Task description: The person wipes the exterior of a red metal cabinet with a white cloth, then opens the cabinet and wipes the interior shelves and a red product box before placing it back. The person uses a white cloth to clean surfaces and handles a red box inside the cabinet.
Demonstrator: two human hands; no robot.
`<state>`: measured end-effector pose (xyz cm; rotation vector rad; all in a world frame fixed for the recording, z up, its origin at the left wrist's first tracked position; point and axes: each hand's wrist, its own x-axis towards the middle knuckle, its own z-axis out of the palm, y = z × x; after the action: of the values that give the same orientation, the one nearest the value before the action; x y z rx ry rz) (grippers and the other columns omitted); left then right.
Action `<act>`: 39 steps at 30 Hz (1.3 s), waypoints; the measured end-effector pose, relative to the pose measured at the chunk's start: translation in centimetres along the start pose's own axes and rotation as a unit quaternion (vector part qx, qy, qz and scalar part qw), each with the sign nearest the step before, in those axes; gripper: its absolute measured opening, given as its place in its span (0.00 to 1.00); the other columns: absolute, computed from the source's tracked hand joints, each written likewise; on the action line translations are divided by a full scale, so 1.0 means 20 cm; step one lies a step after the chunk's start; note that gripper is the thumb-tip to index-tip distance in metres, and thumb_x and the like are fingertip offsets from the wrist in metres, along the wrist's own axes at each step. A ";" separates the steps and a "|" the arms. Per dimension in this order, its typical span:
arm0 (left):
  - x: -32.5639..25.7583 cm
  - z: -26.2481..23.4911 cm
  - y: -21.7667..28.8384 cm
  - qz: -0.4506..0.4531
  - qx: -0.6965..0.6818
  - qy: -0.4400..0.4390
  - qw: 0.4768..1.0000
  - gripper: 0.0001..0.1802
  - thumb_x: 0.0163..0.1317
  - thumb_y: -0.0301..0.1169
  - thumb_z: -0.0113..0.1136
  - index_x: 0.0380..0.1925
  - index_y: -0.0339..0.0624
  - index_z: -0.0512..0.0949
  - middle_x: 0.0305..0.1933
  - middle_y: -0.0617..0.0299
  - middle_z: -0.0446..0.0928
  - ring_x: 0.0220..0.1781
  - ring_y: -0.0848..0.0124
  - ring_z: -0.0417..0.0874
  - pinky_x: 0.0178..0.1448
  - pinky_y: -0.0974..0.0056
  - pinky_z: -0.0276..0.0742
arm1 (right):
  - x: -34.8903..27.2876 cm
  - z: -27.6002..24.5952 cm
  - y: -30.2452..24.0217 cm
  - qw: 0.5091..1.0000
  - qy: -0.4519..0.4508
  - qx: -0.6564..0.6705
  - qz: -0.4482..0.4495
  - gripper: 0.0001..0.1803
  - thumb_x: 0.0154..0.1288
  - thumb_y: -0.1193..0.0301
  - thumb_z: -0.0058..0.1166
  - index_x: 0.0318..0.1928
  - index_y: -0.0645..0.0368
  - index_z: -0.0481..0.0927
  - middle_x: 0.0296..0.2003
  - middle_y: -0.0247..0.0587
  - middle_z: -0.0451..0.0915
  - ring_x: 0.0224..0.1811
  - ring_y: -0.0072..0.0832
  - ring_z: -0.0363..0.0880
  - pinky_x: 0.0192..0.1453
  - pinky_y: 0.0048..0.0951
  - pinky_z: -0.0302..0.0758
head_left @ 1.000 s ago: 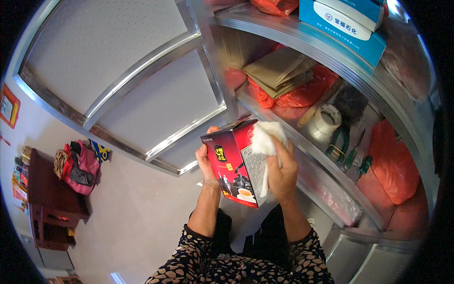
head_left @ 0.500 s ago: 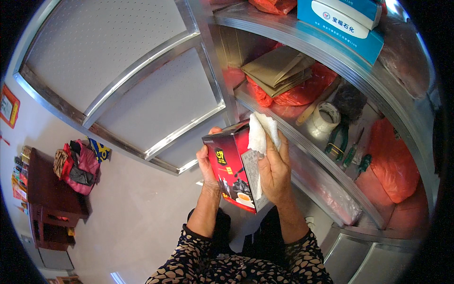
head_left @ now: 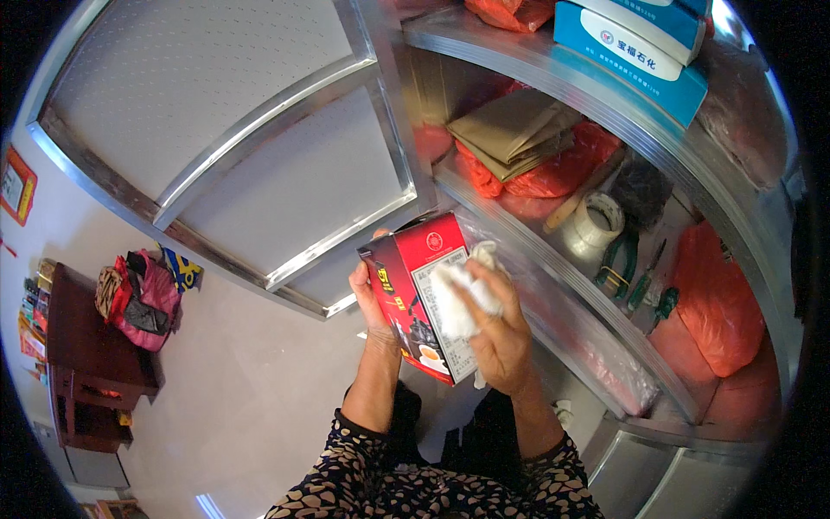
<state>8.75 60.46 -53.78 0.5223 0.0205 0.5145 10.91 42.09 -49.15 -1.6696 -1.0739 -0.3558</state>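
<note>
A red and black coffee box (head_left: 432, 238) is held up in front of the cabinet, tilted, with its printed side panel turned toward me. My left hand (head_left: 373, 298) grips the box along its left side, the thumb showing and the other fingers mostly hidden behind it. Against the side panel my right hand (head_left: 501, 337) presses a white cloth (head_left: 456, 303), its fingers bent over the fabric. Part of the cloth bunches up above the fingers.
Metal-edged shelves (head_left: 553, 233) to the right hold folded brown paper envelopes (head_left: 514, 125), red plastic bags (head_left: 718, 294), a tape roll (head_left: 595, 227), green-handled pliers (head_left: 616, 264) and blue-white boxes (head_left: 635, 52). A cabinet door (head_left: 285, 173) stands at the left. Clothes lie on a dark wooden cabinet (head_left: 82, 337).
The box has turned so its side panel faces me more. My right hand and the cloth have moved from the box's top edge down onto that panel.
</note>
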 end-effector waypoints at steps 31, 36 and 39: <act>-0.05 0.06 0.02 0.150 0.406 -0.148 0.889 0.40 0.53 0.65 0.52 0.49 0.40 0.70 0.53 0.56 0.67 0.56 0.67 0.68 0.63 0.62 0.60 | 0.14 -0.14 -0.02 0.997 0.016 -0.074 -0.026 0.15 0.50 0.68 0.53 0.40 0.55 0.81 0.44 0.46 0.71 0.45 0.42 0.69 0.52 0.41 0.67; -0.06 0.08 0.03 0.185 0.402 -0.178 0.879 0.38 0.53 0.63 0.57 0.49 0.40 0.72 0.55 0.53 0.66 0.58 0.63 0.67 0.63 0.59 0.60 | 0.20 -0.13 0.01 0.996 -0.016 -0.078 0.030 0.12 0.49 0.74 0.55 0.38 0.55 0.80 0.45 0.47 0.70 0.49 0.44 0.69 0.54 0.40 0.67; -0.06 0.07 0.03 0.189 0.414 -0.182 0.872 0.37 0.52 0.62 0.59 0.46 0.39 0.74 0.55 0.52 0.66 0.59 0.63 0.65 0.63 0.58 0.60 | 0.23 -0.13 0.06 0.996 -0.022 -0.007 0.085 0.11 0.52 0.79 0.52 0.38 0.58 0.77 0.44 0.49 0.71 0.51 0.45 0.71 0.55 0.39 0.67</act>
<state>7.63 59.60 -52.46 1.4844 -0.2387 0.7798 14.97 41.85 -45.69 -1.7733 -0.9554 -0.2186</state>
